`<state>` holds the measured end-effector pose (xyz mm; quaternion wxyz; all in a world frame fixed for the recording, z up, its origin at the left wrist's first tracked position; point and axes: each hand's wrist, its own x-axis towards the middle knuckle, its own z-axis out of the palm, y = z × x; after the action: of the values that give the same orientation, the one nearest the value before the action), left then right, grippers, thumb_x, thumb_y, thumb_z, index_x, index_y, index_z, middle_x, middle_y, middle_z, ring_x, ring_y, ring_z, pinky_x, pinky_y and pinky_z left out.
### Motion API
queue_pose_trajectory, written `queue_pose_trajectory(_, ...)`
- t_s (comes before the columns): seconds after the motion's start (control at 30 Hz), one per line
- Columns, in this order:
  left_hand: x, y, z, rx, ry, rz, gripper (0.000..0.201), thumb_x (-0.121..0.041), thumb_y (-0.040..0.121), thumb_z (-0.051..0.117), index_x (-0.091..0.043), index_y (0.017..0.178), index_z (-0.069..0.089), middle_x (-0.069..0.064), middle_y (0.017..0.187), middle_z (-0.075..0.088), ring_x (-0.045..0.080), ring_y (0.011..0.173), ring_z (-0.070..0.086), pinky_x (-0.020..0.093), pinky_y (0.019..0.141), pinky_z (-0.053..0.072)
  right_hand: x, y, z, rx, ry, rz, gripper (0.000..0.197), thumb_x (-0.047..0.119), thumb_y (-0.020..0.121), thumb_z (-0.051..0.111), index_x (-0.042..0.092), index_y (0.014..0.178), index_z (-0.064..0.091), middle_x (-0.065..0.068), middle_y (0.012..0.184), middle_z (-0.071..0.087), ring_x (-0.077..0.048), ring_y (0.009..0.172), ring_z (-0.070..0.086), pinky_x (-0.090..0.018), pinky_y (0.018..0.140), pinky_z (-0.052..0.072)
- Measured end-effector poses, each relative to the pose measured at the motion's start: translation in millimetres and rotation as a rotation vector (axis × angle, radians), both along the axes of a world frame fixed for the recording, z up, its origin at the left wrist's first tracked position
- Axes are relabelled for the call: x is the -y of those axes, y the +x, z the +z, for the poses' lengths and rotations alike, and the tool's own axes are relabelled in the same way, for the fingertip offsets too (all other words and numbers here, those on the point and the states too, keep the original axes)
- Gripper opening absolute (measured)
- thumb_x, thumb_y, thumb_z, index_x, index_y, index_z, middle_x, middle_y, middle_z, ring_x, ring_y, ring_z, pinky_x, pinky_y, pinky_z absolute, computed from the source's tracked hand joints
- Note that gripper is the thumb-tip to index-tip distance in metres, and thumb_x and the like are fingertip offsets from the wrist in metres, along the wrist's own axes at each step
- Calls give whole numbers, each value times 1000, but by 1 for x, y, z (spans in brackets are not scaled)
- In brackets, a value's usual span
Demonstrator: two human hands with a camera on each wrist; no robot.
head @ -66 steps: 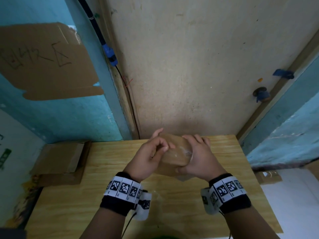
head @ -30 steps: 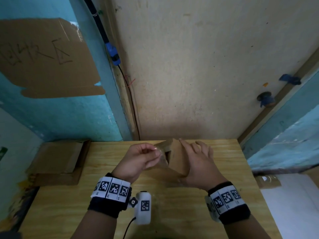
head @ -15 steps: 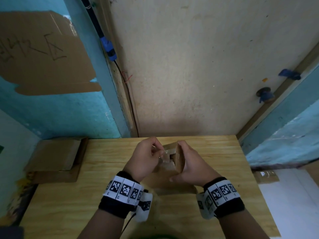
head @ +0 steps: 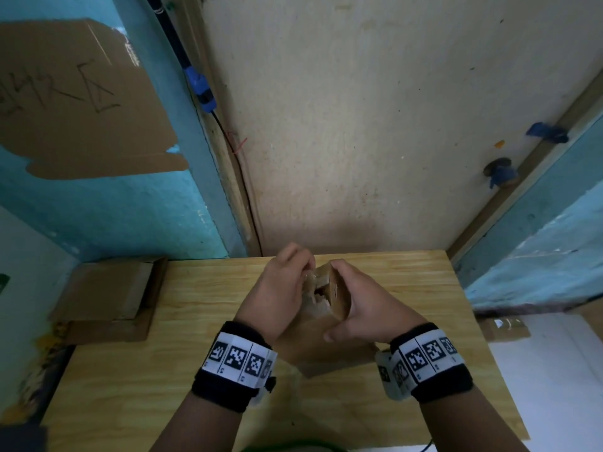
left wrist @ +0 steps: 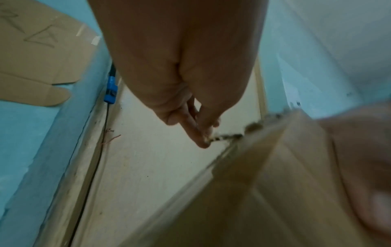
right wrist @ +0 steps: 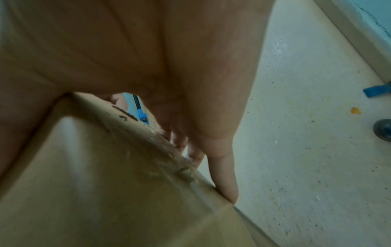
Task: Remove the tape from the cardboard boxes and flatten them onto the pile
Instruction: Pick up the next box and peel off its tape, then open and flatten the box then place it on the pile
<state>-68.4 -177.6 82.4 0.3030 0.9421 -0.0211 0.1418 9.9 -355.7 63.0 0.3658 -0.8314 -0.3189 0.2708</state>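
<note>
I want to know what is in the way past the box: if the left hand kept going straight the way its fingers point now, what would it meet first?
Probably the beige wall panel. The left hand pinches a tape strip at the cardboard box and points away from the person; beyond the fingers only that panel shows. Depth is unclear.

Lower half of cardboard box (head: pixel 329 350) hidden behind both wrists at frame centre; box surface blurred in left wrist view.
</note>
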Motion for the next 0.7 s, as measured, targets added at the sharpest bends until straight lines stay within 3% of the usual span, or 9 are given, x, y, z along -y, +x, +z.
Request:
queue_pose_trajectory(0.1,-3,1,-3,-1,97,142,28,2,90,57,-23,100,53,-9,106,44,8,85,50,23,76,48,4,-3,4,2,13,56,98,30,48,98,37,129,44,15,122,57,-6,113,59,-38,93,58)
queue_pose_trajectory(0.23,-35,7,6,56,-122,162,24,1,94,56,-23,92,54,-9,98,49,3,76,58,17,67,51,15,-7,6,-58,75,19,103,31,50,100,39,134,42,17,129,59,-5,121,58,-41,99,56)
queue_pose_trajectory(0.33,-42,7,10,33,-211,205,22,-2,94,56,-23,94,54,-7,95,56,1,81,60,13,68,48,16,-7,8,-34,95,-39,113,35,50,101,43,141,34,18,132,58,-6,123,58,-43,103,54)
queue_pose_trajectory(0.4,-40,6,8,-8,-328,206,21,-6,94,57,-26,100,53,-5,96,59,6,89,61,23,76,51,15,-8,8,-22,125,-69,123,37,54,100,53,148,23,14,143,51,-11,132,53,-44,109,50)
queue_pose_trajectory(0.47,-38,5,6,-80,-513,213,24,-12,92,64,-25,103,49,-2,97,58,14,91,61,35,81,53,17,-9,6,28,144,-57,119,41,60,97,60,149,21,13,149,42,-12,135,48,-45,111,47)
queue_pose_trajectory(0.57,-33,2,5,-124,-612,280,49,-25,80,82,-19,107,42,-2,92,49,13,85,54,37,76,50,22,-9,1,123,147,-32,99,42,63,95,55,143,39,14,133,43,-4,123,50,-38,106,51)
queue_pose_trajectory(0.63,-31,-1,5,-121,-651,317,55,-21,75,86,-18,105,40,0,90,49,17,83,55,44,75,53,23,-11,-2,161,170,-45,92,42,62,96,51,140,47,17,126,43,1,118,50,-33,103,52)
queue_pose_trajectory(0.7,-35,-6,4,-78,-857,389,54,-11,73,84,-18,101,38,4,85,54,25,80,62,53,77,55,26,-11,-5,179,188,-64,90,41,62,96,48,139,51,18,126,43,2,118,50,-30,102,51)
